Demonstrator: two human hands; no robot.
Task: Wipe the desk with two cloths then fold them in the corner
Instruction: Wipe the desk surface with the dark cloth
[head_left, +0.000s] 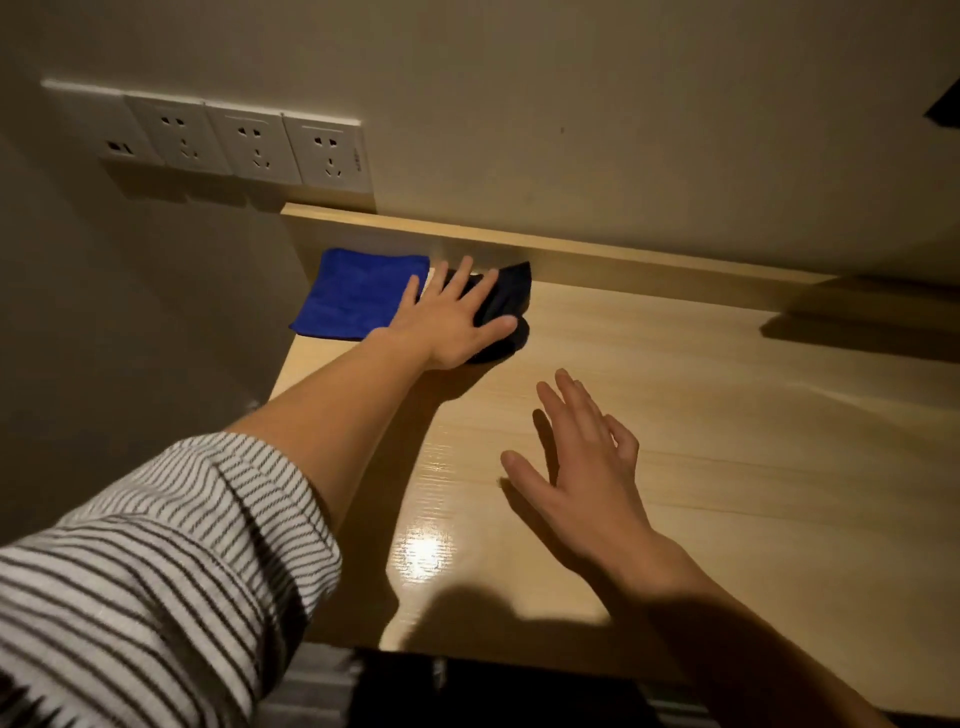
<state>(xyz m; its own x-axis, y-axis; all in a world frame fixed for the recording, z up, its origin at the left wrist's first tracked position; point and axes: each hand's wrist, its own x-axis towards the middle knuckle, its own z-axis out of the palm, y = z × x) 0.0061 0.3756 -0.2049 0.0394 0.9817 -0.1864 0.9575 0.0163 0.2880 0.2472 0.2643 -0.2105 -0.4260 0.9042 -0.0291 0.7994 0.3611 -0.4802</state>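
The left hand (449, 322) lay flat with fingers spread, pressing a dark cloth (506, 306) onto the wooden desk (727, 441) toward 11 o'clock, near the back ledge. A folded blue cloth (358, 293) sat just beside it at 9 o'clock, in the desk's corner. The right hand (582, 457) hovered open and empty above the desk, toward 5 o'clock of the dark cloth

Tiny print on wall socket (357, 159), unreadable.
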